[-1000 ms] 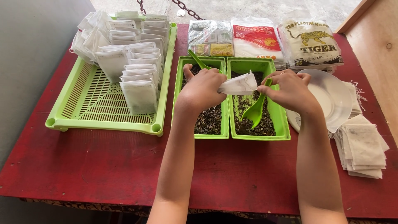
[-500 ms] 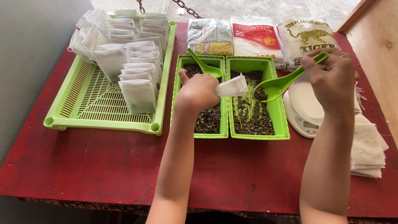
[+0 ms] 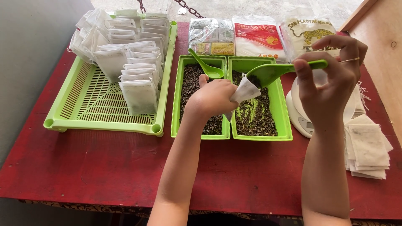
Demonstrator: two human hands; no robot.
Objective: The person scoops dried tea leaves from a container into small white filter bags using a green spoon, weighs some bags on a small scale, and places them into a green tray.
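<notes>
Over the green trays [image 3: 282,134], the left hand [image 3: 213,97] pinches a small white paper bag [image 3: 245,90]; the right hand [image 3: 331,77] grips a green scoop [image 3: 272,72].

On the bench [image 3: 104,167], a slotted tray [image 3: 83,109] sits at the left, with rows of filled bags [image 3: 130,62] standing in its far half. Just right of it lie two narrow trays side by side, the left tray [image 3: 184,104] and the right tray [image 3: 281,121], both holding loose leaves. A spoon [image 3: 207,67] rests in the left tray. Behind them, three packets [image 3: 255,37] lie in a row. Right of the trays stands a scale [image 3: 299,117]; beyond it lies a stack of empty bags [image 3: 368,146].
</notes>
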